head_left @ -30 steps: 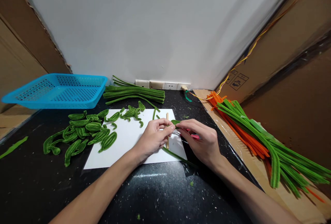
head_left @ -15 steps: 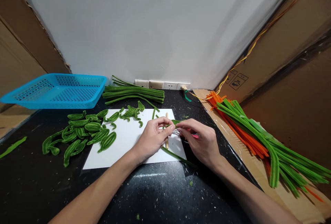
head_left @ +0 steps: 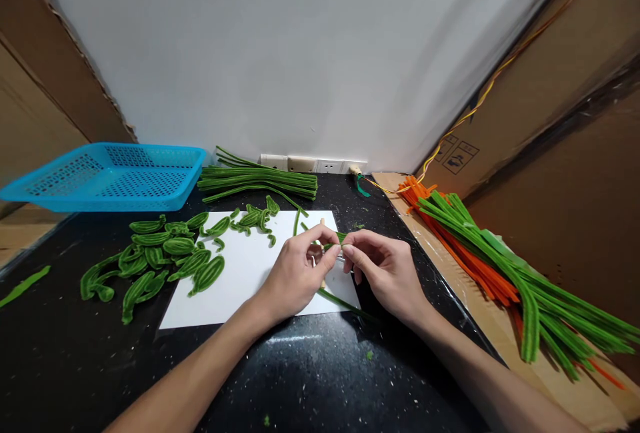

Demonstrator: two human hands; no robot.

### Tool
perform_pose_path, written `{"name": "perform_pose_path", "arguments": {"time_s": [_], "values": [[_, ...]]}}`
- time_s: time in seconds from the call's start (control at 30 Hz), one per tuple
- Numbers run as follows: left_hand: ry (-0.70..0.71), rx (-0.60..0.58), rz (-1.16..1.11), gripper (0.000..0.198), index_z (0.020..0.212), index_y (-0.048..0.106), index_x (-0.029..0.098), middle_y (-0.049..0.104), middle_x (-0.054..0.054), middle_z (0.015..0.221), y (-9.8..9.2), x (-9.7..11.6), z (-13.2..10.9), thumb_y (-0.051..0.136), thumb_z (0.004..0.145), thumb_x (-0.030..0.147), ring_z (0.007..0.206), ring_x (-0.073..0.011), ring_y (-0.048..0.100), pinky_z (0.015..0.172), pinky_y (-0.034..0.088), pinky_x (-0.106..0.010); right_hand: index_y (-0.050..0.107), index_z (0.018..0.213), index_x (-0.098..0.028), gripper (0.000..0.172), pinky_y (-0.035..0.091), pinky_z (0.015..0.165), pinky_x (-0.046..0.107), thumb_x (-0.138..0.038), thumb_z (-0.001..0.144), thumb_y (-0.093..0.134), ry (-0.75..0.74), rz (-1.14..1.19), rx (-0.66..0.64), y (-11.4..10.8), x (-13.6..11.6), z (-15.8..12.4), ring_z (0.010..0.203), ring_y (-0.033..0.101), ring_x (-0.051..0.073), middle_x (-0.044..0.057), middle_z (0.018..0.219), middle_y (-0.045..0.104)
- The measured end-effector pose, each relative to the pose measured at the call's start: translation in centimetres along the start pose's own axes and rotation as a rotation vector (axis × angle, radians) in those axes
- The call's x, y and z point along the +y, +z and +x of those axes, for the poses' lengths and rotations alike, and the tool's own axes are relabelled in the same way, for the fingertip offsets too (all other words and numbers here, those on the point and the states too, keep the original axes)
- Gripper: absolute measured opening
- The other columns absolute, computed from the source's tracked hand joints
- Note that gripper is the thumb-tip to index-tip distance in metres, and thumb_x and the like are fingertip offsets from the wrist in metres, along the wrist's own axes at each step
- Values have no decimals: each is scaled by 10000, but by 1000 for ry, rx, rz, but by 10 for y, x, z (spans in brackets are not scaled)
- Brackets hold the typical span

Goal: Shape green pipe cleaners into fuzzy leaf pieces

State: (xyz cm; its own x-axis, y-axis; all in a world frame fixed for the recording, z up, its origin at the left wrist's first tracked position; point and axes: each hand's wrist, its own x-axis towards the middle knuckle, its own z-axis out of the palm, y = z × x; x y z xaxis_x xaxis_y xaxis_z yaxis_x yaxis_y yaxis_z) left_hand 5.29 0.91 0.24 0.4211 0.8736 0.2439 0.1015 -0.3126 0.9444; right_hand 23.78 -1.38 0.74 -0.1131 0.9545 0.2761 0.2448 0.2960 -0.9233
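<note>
My left hand [head_left: 296, 276] and my right hand [head_left: 390, 272] meet over the right part of a white sheet of paper [head_left: 225, 300]. Both pinch a short green pipe cleaner [head_left: 341, 236] between thumb and forefinger, fingertips almost touching. Most of it is hidden by the fingers. Beneath the left hand lies a thin wooden stick [head_left: 323, 222], partly covered. A loose green pipe cleaner [head_left: 347, 304] runs from under the hands past the paper's lower right edge. To the left, several leaf shapes [head_left: 179, 246] bent from green pipe cleaners lie in a pile, partly on the paper.
A blue perforated basket [head_left: 193, 183] stands at the back left. Dark green pipe cleaners [head_left: 270, 181] lie bundled by the wall sockets [head_left: 330, 166]. On cardboard at the right are orange pipe cleaners [head_left: 465, 263] and lighter green ones [head_left: 515, 280]. A yellow cable [head_left: 453, 126] hangs there.
The fingertips of both hands have come closer together on the green pipe cleaner. My right hand has turned slightly, and the pink item seen beneath it no longer shows.
</note>
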Motion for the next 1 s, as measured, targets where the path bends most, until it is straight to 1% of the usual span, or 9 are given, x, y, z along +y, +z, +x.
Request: {"name": "perform_pose_path", "arguments": {"time_s": [0.13,0.27,0.4,0.53,0.63,0.7,0.8,0.9,1.0], "values": [[94,-30,192,117,1006,648,196,675,-10,924,-7,-2,0,570,1020,282,689,-131,568,687,449,-274,725,880,-170,248,417,465,213,-411,942,718,68,22,-47,-1,1,2,518,512,102,-5,667,631],[294,-119,463,165,1087,649,191,698,-54,1003,-13,-2,0,491,1044,211,861,-189,636,777,480,-307,697,813,-162,332,337,413,205,-476,853,795,211,131,-153,-5,4,6,465,436,90,-39,577,543],[396,-278,742,278,1161,658,156,691,-95,1001,-14,-2,-2,441,993,117,766,-204,630,604,431,-298,666,728,-149,356,270,371,185,-460,833,802,367,257,-295,-12,4,9,435,348,62,-51,560,485],[388,-194,624,263,1178,673,174,712,-96,1020,-11,-4,-3,466,1016,162,814,-206,645,645,456,-302,673,741,-154,351,293,341,176,-455,781,850,443,408,-320,-14,-1,11,432,348,61,-53,571,493],[227,-39,327,175,1074,681,191,711,-62,976,-7,-5,-2,524,1033,257,763,-169,619,682,474,-288,704,833,-160,330,365,354,184,-461,815,837,327,321,-223,-12,-2,12,414,419,66,-45,601,558],[79,2,108,158,1002,673,181,685,-37,912,-4,-4,1,575,1011,304,660,-131,572,616,455,-258,716,956,-174,287,434,382,201,-442,881,787,201,186,-131,-11,-1,10,439,505,87,-21,674,633],[-79,5,-167,183,958,656,161,627,-10,841,-5,0,5,644,961,344,551,-87,520,499,385,-217,720,1087,-196,175,530,482,238,-321,967,698,-111,-141,6,-12,4,7,578,613,125,38,847,720],[-129,-10,-325,214,915,645,151,575,22,733,-8,4,7,702,911,357,468,-60,465,450,343,-206,741,1104,-205,148,581,596,270,-191,990,647,-447,-440,50,-14,8,4,705,667,143,83,1010,750],[-146,-34,-387,240,869,649,149,529,47,625,-10,8,8,743,873,370,441,-58,436,444,343,-203,750,1120,-220,177,609,659,281,-163,1002,632,-612,-583,52,-15,11,3,806,731,169,86,1016,775]]}}
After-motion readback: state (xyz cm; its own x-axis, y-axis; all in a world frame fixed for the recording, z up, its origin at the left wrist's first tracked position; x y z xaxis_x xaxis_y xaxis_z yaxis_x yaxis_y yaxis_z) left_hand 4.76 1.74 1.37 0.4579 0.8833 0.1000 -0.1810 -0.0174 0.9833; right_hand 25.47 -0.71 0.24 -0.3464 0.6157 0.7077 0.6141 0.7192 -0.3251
